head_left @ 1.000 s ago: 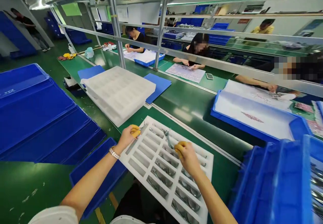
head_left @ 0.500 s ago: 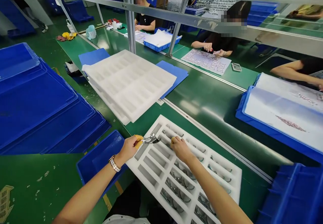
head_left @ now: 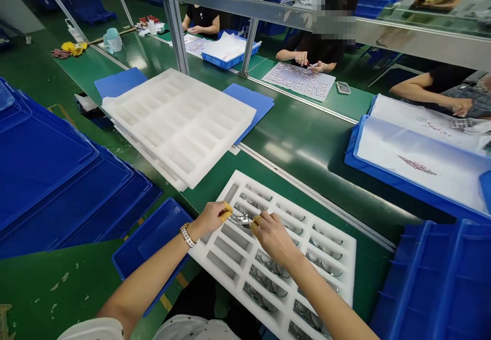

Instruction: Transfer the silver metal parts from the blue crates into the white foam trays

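A shiny, curved metal part [head_left: 240, 220] lies between my hands, just over the slots of a white foam tray [head_left: 238, 177]. My left hand [head_left: 211, 218], with yellow finger covers and a beaded bracelet at the wrist, pinches the part's left end. At its right end are the bent fingers of my right hand [head_left: 270, 231], also with yellow covers; they seem to grip it, though the fingertips are partly hidden. Similar metal pieces [head_left: 266, 281] fill many slots. Several slots at the tray's left side, such as one slot [head_left: 226, 263], hold nothing.
Stacked white foam trays [head_left: 184, 120] rest on blue sheets [head_left: 249, 106] farther back. Blue bins [head_left: 46, 176] stand at left, another blue bin [head_left: 148, 250] by my left arm, and blue crates [head_left: 433, 278] at right. Metal frame posts [head_left: 174, 28] separate me from co-workers [head_left: 318, 48].
My left hand has moved right over the tray, bringing the metal part down close to the slots. My right hand has come up to the part's other end. The view has shifted slightly.
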The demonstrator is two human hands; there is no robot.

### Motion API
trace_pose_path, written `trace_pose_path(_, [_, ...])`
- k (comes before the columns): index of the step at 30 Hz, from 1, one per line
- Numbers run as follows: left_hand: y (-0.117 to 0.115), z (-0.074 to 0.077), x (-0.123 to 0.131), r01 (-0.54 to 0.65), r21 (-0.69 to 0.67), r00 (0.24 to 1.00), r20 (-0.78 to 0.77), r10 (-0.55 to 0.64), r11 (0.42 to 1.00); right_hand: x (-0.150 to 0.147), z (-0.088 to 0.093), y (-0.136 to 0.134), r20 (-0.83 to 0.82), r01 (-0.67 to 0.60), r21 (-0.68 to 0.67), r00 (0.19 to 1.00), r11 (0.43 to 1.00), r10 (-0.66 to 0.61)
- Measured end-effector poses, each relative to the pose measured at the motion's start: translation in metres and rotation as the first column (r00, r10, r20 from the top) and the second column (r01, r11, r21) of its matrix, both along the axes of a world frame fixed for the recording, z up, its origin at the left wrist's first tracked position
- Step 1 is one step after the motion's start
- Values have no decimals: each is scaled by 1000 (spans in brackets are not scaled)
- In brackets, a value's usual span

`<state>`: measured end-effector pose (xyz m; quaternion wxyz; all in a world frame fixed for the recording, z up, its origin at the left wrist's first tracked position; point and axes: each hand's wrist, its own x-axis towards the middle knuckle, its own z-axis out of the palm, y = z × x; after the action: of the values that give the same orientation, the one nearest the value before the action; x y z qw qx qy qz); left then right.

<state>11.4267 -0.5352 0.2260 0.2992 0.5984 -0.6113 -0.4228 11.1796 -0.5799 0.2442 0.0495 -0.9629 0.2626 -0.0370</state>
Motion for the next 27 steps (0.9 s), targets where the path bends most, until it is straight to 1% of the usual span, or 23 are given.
trace_pose_path(3, [-6,-6,-2,-5,73,999,41,2,997,-6,-26,5,82,56,93,995,994,-64])
trace_pose_path(6, [-7,-22,4,-94,73,983,165,81,993,-15,-51,9,172,145,195,969,970,-180])
trace_pose_path(8, [-6,-36,8,-148,79,963,237,126,986,-19,-62,12,167,195,233,957,953,-237])
trace_pose_path(9, [-5,-43,10,-163,90,957,258,135,982,-21,-67,13,156,203,248,957,947,-245])
trace_pose_path(12, [-2,-59,10,-173,110,957,253,140,979,-25,-76,18,131,182,277,965,943,-225])
trace_pose_path(14, [0,-65,10,-187,92,959,231,162,978,-29,-79,20,126,188,281,965,941,-231])
trace_pose_path(17, [2,-70,10,-212,59,958,210,196,975,-29,-81,20,88,205,278,968,939,-237])
trace_pose_path(20, [2,-73,9,-248,24,950,201,238,968,-17,-78,17,-54,224,283,975,933,-217])
trace_pose_path(22, [2,-72,9,-258,-3,945,205,253,966,-6,-74,14,-183,271,319,958,908,-221])
trace_pose_path(24, [3,-70,8,-247,-21,945,217,245,969,4,-67,13,-280,323,381,933,866,-225])
trace_pose_path(26, [5,-67,9,-235,-26,944,233,235,972,10,-59,14,-324,347,437,921,830,-214])
trace_pose_path(27, [5,-67,11,-233,-24,942,243,232,972,12,-55,14,-329,346,452,922,822,-207])
